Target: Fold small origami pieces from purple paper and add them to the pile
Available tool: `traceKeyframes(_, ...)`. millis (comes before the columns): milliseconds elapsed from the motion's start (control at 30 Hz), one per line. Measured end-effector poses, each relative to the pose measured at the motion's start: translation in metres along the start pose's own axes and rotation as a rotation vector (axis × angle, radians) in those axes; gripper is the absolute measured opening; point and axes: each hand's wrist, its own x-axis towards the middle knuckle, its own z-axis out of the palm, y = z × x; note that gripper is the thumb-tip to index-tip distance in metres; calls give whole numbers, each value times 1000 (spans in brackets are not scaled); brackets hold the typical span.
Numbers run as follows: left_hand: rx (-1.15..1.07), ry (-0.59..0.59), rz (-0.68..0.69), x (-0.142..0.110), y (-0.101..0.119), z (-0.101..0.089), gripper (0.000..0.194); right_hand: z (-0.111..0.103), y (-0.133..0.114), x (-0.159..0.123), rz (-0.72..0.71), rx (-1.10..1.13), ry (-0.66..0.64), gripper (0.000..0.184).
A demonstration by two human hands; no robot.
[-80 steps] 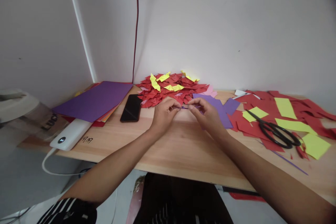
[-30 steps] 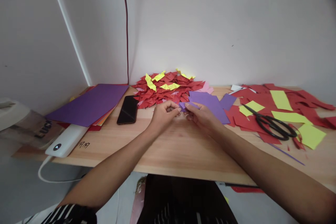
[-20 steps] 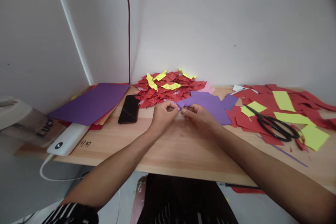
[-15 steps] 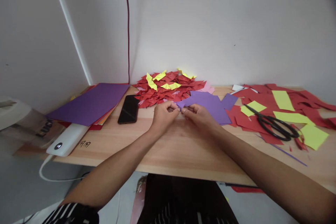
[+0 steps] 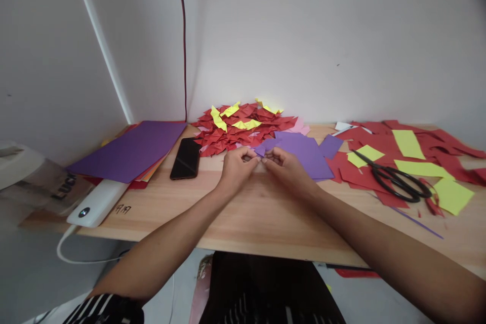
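Note:
Between my fingertips is a small folded piece of purple paper (image 5: 260,151), partly hidden by the fingers. My left hand (image 5: 238,166) pinches its left side, and my right hand (image 5: 284,167) pinches its right side, with the thumbs almost meeting. Both hands are just above the wooden table (image 5: 243,217). Right behind them lies a heap of folded red paper pieces (image 5: 243,134) with a few yellow folded pieces (image 5: 246,124) on top. Flat purple paper sheets (image 5: 306,152) lie beyond my right hand.
A black phone (image 5: 185,158) lies left of my hands, near stacked coloured sheets (image 5: 132,149) and a white power bank (image 5: 96,205) with a cable. To the right are black-handled scissors (image 5: 398,182) on red paper scraps (image 5: 379,142) and yellow paper pieces (image 5: 408,144).
My right fingers have shifted slightly on the folded purple paper, and its visible shape has changed a little. Both hands stay in almost the same place.

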Motion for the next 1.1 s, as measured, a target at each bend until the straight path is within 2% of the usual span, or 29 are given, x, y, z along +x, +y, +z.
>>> traceKeyframes(133, 38, -27, 51, -1, 2, 1, 14, 0, 5, 0, 82, 145, -26, 27)
traceKeyframes(267, -7, -2, 8, -3, 3, 2, 11, 2, 14, 1, 174, 304, -43, 32)
traceKeyframes(500, -233, 4, -86, -2, 1, 4, 17, 5, 18, 4, 198, 413, -14, 35)
traceKeyframes(633, -269, 2, -96, 0, -2, 5, 23, 4, 20, 4, 189, 424, -31, 33)
traceKeyframes(700, -272, -37, -125, 0, -5, 5, 24, 4, 20, 4, 185, 424, -17, 33)
traceKeyframes(767, -220, -116, -145, 1, -8, 5, 21, 2, 18, 4, 174, 398, -8, 34)
traceKeyframes(867, -38, -207, -70, 0, -10, 4, 23, 1, 15, 4, 163, 329, -16, 34)
traceKeyframes(933, 54, -204, -6, -1, -9, 4, 27, 0, 12, 4, 161, 307, -22, 35)
traceKeyframes(1100, 174, -113, 70, -4, -1, 2, 25, -3, 7, 2, 171, 218, -98, 33)
